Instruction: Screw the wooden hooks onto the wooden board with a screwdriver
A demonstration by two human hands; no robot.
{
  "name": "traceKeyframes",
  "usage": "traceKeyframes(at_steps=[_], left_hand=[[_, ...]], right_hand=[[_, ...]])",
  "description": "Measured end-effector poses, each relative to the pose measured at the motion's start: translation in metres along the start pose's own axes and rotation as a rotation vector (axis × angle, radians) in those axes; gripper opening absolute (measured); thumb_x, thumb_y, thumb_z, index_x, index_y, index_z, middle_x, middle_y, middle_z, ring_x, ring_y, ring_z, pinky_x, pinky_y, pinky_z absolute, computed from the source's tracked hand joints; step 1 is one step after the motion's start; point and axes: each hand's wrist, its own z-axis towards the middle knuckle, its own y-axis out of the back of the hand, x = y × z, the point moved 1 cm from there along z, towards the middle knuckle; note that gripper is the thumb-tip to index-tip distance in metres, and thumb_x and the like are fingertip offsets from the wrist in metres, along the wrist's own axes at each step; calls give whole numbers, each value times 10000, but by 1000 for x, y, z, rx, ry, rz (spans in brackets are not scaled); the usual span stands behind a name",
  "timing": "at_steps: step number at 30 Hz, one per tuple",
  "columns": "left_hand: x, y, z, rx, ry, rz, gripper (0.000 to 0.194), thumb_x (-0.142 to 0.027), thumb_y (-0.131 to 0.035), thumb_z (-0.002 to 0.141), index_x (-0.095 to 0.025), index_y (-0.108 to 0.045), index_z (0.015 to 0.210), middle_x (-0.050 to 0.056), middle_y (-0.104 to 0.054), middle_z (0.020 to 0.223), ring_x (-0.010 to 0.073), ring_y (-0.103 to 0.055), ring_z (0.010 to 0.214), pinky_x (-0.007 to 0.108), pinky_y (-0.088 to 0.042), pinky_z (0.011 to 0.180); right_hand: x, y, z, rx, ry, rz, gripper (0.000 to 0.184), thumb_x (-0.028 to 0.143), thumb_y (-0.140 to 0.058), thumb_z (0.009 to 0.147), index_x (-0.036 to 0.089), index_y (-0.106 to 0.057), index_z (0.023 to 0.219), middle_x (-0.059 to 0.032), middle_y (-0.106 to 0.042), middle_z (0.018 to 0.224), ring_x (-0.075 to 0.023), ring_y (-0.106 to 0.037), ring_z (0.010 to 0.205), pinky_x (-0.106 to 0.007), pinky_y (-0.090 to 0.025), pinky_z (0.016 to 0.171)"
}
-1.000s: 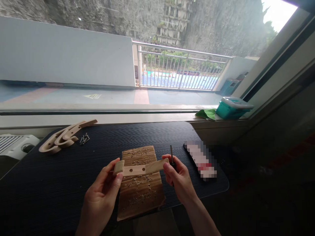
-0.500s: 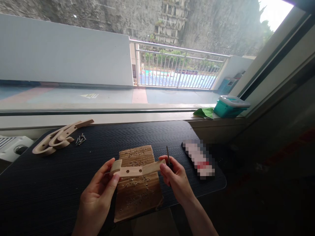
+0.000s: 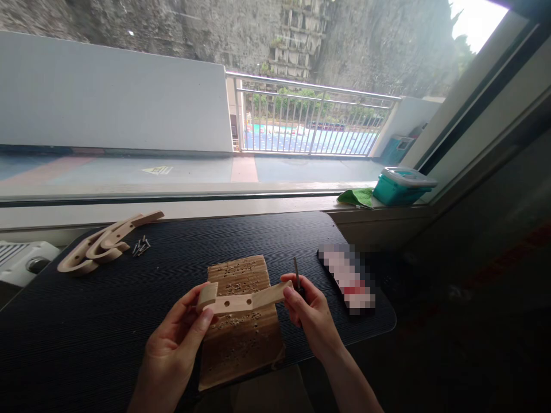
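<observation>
A pale wooden hook piece (image 3: 241,300) with two holes is held level above a pitted wooden board (image 3: 243,327). My left hand (image 3: 174,344) pinches the piece's curled left end between thumb and fingers. My right hand (image 3: 312,312) grips its right end and also holds a thin dark tool (image 3: 297,274) whose shaft sticks up behind the fingers. The board lies on a black ribbed table (image 3: 107,321) near its front edge.
Two more wooden hooks (image 3: 101,244) and several small screws (image 3: 140,246) lie at the table's far left. A blurred flat object (image 3: 348,277) rests to the right. A teal box (image 3: 402,186) and green cloth (image 3: 357,197) sit on the window sill. A white appliance (image 3: 23,261) stands left.
Both hands and the wooden piece stay in nearly the same hold. The view has shifted slightly, so everything sits a little further left than a second ago.
</observation>
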Motion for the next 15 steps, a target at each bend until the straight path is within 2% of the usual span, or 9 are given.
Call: traceKeyframes(at_steps=[5, 8, 15], left_hand=[[-12, 1, -5, -30, -138, 83, 478, -465, -644, 722, -216, -623, 1130, 47, -678, 1121, 227, -655, 984, 285, -547, 840], [-12, 5, -7, -28, -173, 79, 426, -433, -635, 737, -213, -634, 1102, 49, -663, 1157, 226, -638, 1035, 281, -539, 872], [6, 22, -11, -29, -63, 70, 484, -440, -673, 711, -215, -630, 1137, 55, -683, 1142, 237, -646, 1039, 303, -550, 880]], right_hand=[[0, 0, -2, -26, 45, -72, 373, 450, -671, 744, 213, -645, 1031, 35, -477, 650, -66, -308, 496, -208, -249, 420], [2, -1, -4, -22, 48, -97, 380, 439, -684, 731, 207, -658, 1031, 25, -499, 656, -72, -332, 498, -213, -270, 423], [-1, -6, -7, 17, 5, -166, 388, 428, -700, 719, 206, -663, 1036, 3, -551, 705, -93, -410, 541, -220, -321, 454]])
